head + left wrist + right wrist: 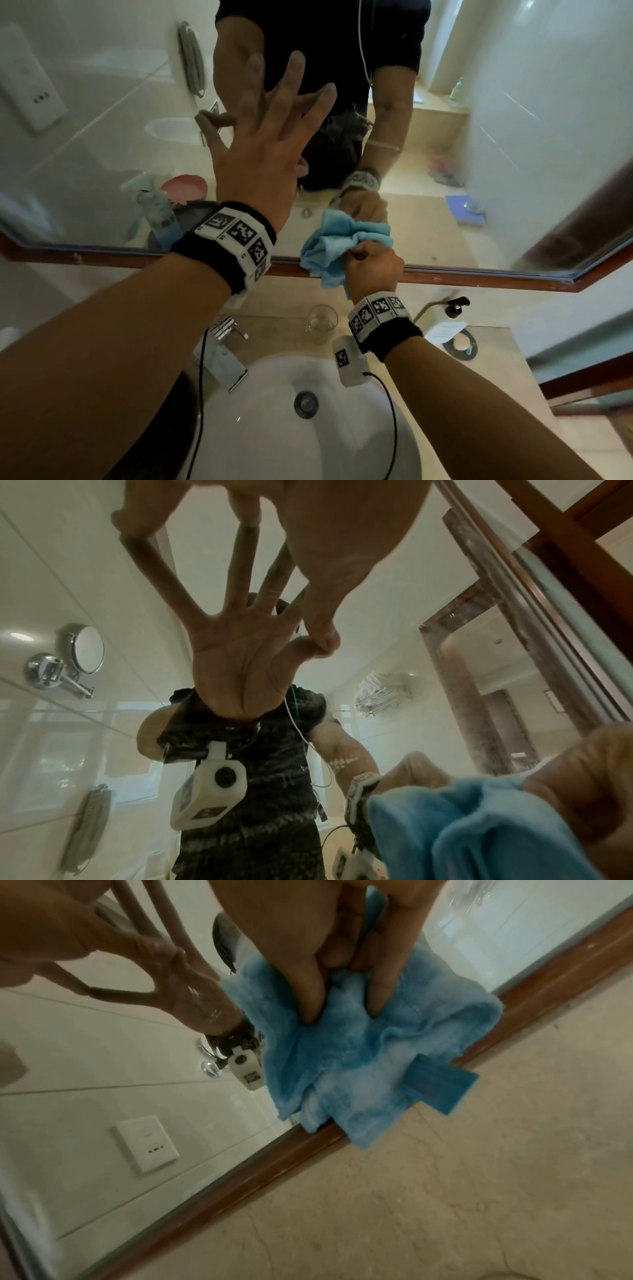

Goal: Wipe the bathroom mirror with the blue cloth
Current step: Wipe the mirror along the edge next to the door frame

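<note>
The bathroom mirror (102, 113) fills the wall above the sink, edged by a brown wooden frame (445, 274). My left hand (260, 144) is spread flat with straight fingers against the glass (103, 574), touching its own reflection. My right hand (373, 267) grips the bunched blue cloth (329, 246) at the mirror's bottom edge. The cloth (359, 1053) hangs over the frame (240, 1183), with my fingers (311, 996) dug into its folds. The cloth (479, 829) also shows at the lower right of the left wrist view.
Below the mirror are a white sink (274, 428), a chrome tap (226, 356), a glass tumbler (320, 318) and a soap pump (455, 308) on the beige counter (513, 411). A spray bottle and a pink bowl appear reflected at the left.
</note>
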{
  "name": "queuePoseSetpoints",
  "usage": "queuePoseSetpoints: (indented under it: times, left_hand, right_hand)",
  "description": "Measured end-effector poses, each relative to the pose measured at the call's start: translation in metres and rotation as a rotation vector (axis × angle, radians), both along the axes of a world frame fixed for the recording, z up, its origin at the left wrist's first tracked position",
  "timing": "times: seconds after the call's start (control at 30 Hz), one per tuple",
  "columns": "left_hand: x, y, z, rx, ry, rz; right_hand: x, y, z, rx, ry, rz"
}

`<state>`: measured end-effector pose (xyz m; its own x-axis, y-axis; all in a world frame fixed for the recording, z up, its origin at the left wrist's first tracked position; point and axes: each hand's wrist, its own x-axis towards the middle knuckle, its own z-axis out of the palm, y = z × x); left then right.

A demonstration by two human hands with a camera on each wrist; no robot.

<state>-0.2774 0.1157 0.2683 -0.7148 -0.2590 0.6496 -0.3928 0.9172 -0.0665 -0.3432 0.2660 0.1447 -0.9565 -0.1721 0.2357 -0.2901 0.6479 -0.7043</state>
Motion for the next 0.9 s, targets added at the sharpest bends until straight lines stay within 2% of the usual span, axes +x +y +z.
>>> queuePoseSetpoints:
  times: [0.27,0.4,0.57,0.63,0.9]
  left_hand:
    - [0.0,-0.003,-0.003,0.036,0.013,-0.044]
    - [0.0,-0.005,-0.003,0.027,0.012,-0.045]
    - [-0.002,-0.005,-0.007,-0.018,0.047,-0.019]
    - [-0.003,-0.006,-0.008,-0.036,0.057,-0.016]
    - [-0.002,-0.006,-0.008,-0.034,0.024,-0.037]
  right_hand:
    - [0.002,-0.002,0.012,0.011,-0.003,-0.029]
    - [0.004,-0.009,0.044,-0.062,0.063,-0.076]
    - [0.002,-0.015,0.105,-0.174,0.153,-0.111]
    - [0.002,-0.017,0.115,-0.187,0.168,-0.114]
    - [0.007,-0.016,0.093,-0.106,0.096,-0.083]
